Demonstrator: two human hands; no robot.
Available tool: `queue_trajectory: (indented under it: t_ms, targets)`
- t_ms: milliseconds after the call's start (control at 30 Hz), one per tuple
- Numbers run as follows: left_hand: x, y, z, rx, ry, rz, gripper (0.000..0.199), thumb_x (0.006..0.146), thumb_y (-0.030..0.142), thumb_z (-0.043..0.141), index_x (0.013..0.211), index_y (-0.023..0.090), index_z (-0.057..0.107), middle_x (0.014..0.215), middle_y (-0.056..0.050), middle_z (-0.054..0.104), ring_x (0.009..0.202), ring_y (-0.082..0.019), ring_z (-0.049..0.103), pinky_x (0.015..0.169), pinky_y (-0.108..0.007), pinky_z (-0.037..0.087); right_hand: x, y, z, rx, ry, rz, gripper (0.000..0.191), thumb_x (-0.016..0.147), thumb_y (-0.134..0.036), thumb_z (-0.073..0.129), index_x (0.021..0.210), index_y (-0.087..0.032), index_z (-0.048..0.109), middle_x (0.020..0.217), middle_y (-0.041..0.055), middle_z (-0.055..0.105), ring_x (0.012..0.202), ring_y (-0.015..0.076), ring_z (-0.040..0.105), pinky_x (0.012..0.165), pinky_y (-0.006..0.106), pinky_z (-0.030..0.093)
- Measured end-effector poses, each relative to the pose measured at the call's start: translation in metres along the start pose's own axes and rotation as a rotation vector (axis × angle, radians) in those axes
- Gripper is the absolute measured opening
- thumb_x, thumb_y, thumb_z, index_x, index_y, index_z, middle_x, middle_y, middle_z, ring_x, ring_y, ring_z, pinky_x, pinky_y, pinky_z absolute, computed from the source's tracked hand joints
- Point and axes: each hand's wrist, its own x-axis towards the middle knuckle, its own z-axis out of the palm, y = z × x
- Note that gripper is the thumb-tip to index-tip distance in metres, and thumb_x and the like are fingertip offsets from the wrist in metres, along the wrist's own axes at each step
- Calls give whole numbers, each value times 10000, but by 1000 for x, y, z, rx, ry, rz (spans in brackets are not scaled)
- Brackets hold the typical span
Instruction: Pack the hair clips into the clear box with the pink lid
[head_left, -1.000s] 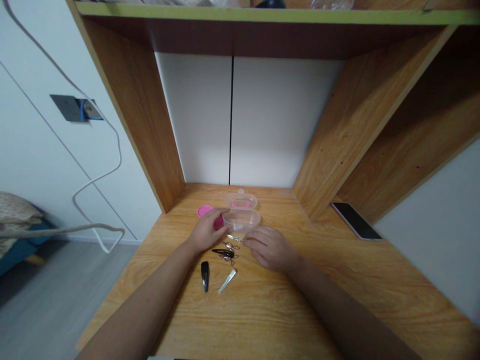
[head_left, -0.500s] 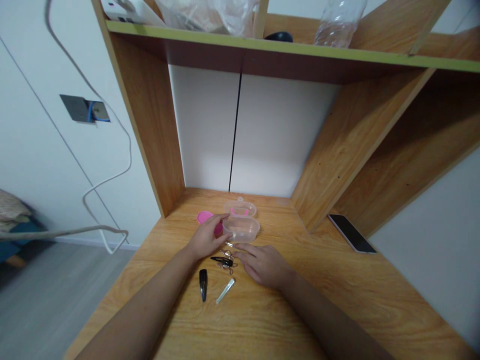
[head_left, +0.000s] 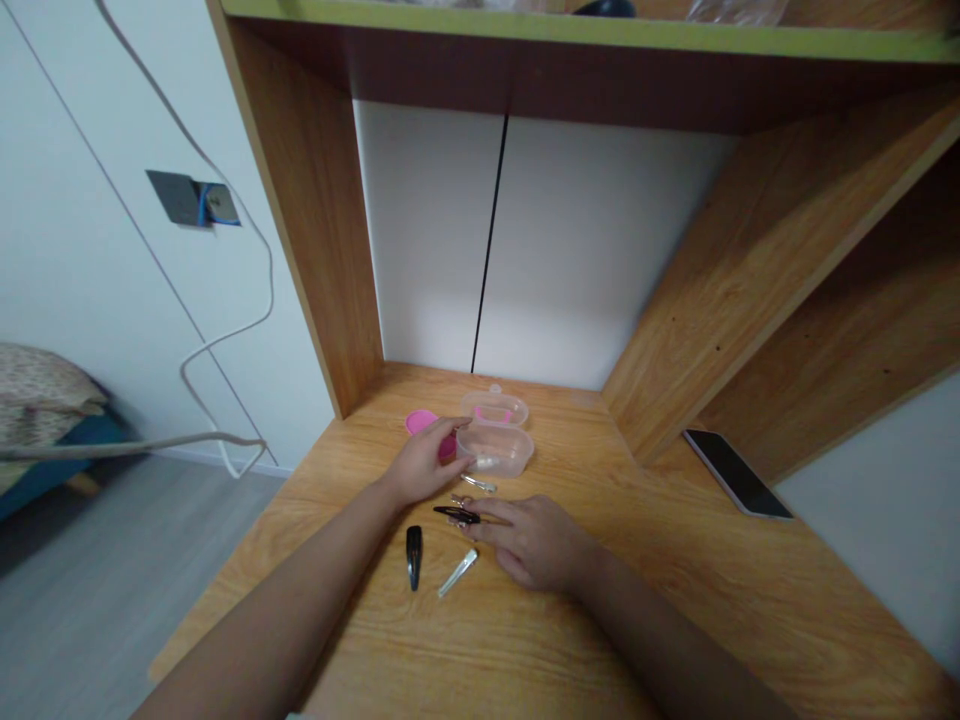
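Note:
My left hand grips the left end of a clear plastic box, thumb in front and fingers behind. The box's hinged lid lies back, and something pale rests inside. Beside my left fingers is a small pink container, partly hidden. My right hand stretches its fingers to a black hair clip, which lies over small metal clips whose kind I cannot make out. A silver hair clip sits just before the box. Nearer me lie another black snap clip and a silver clip.
A pink round lid lies behind my left hand. A phone rests on the desk at the right, past a wooden upright. A shelf overhangs the back. A white cable hangs at the left.
The view has tilted down and shifted left. My right hand has drawn back from the silver clip by the box to the black clip. My left hand stays at the box.

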Motion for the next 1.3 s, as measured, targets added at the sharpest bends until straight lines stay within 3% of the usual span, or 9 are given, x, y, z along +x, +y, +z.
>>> queue_trajectory:
  t_ms: [200, 367, 600, 867, 1000, 1067, 1200, 1300]
  targets:
    - [0, 2, -1, 25, -5, 2, 499, 869, 331, 698, 1331, 203, 561, 1300, -125, 657, 1179, -261, 638, 1042, -441, 516, -8, 6, 10, 18, 134, -22, 441, 910, -169, 507, 1323, -277, 616, 1358, 9, 674, 1086, 153, 699, 763, 260, 545]
    - [-1, 0, 0, 18, -5, 4, 524, 878, 356, 694, 1356, 208, 538, 1347, -126, 637, 1216, -265, 627, 1064, -446, 506, -8, 9, 13, 8, 238, -51, 341, 921, -184, 527, 1227, -215, 674, 1249, 42, 734, 970, 156, 735, 759, 266, 558]
    - [-1, 0, 0, 42, -19, 25, 489, 906, 367, 653, 1352, 198, 544, 1337, -133, 634, 1234, -272, 609, 1074, -453, 492, -10, 14, 13, 29, 302, -19, 330, 912, -169, 542, 1201, -234, 687, 1218, 36, 745, 983, 149, 734, 772, 249, 566]
    - [1, 4, -4, 104, 53, 35, 527, 922, 333, 609, 1411, 188, 478, 1365, -136, 591, 1233, -274, 582, 1080, -457, 465, -10, 21, 16, 8, 412, 0, 295, 933, -155, 545, 1166, -233, 707, 1159, 34, 768, 924, 151, 753, 736, 248, 592]
    - [1, 15, -15, 171, 142, 45, 395, 967, 328, 519, 1335, 189, 551, 1222, -124, 618, 1163, -261, 588, 1035, -434, 470, -9, 21, 17, -36, 487, 54, 273, 963, -145, 540, 1140, -249, 720, 1114, 25, 783, 909, 153, 762, 774, 256, 606]
    - [1, 23, -21, 191, 84, 117, 287, 975, 348, 496, 1163, 194, 649, 1082, -110, 643, 1056, -250, 611, 958, -406, 491, -9, 20, 17, -45, 534, 96, 264, 965, -141, 547, 1128, -254, 721, 1095, 23, 789, 915, 155, 764, 800, 260, 609]
    - [0, 39, -23, 283, -172, 320, 282, 914, 456, 594, 838, 205, 697, 873, -90, 664, 875, -242, 608, 825, -390, 485, -8, 15, 17, -22, 599, 196, 235, 961, -157, 568, 1130, -243, 707, 1063, 32, 795, 898, 166, 767, 822, 281, 610]
    - [1, 46, -18, 311, -213, 366, 244, 965, 352, 525, 871, 220, 707, 864, -80, 686, 857, -226, 613, 818, -379, 469, -5, 11, 16, 16, 654, 260, 203, 958, -171, 592, 1115, -247, 697, 1009, 24, 799, 831, 161, 761, 784, 274, 604]
